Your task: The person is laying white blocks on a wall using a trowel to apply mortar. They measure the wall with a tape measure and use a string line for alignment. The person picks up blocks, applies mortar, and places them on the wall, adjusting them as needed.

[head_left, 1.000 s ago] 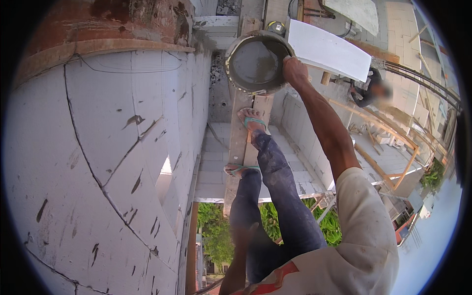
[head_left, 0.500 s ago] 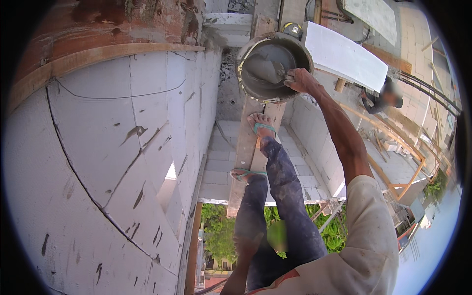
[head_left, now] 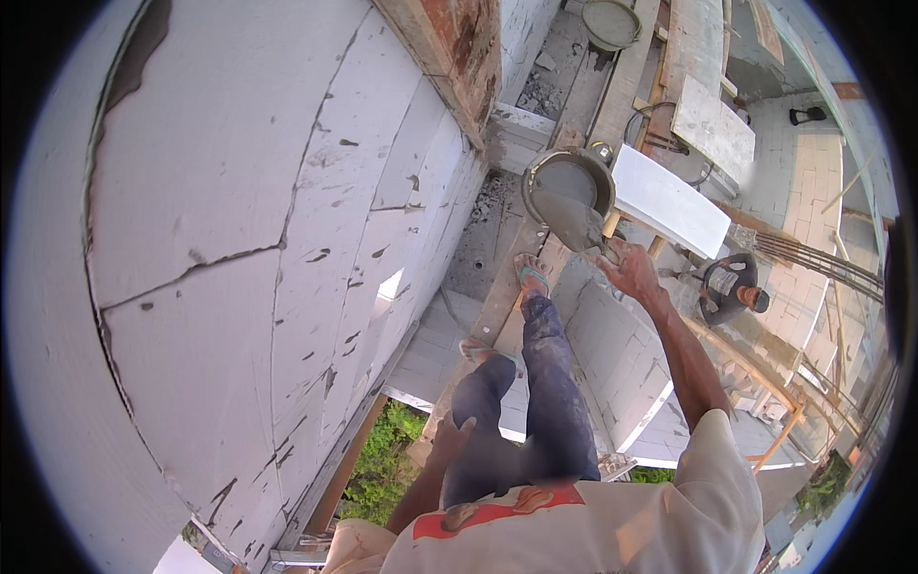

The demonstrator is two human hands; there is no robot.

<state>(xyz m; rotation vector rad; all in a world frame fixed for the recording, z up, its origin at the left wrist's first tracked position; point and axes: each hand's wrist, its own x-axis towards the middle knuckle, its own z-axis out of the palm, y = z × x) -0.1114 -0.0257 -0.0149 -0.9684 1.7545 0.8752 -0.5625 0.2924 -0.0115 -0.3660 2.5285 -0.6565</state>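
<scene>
My right hand (head_left: 631,271) is closed round the handle of a trowel (head_left: 572,222), and grey wet mortar covers its blade. The blade lies over the near rim of a round bucket (head_left: 529,194) that has more grey mortar inside. My left hand (head_left: 452,440) rests on my left thigh, fingers stretched out and holding nothing. Under my sandalled feet runs a wooden plank (head_left: 509,287), and the bucket stands at its far part.
To my left rises a white block wall (head_left: 220,316) with dark mortar joints and smears. A white block (head_left: 669,201) lies right of the bucket. Farther off are another bucket (head_left: 612,24) and a person (head_left: 732,289) at lower right. Greenery (head_left: 382,459) shows below the plank.
My right hand has drawn the trowel up from inside the bucket to its near rim, with mortar on the blade. My view has turned toward the left wall. The left hand shows more clearly on my thigh.
</scene>
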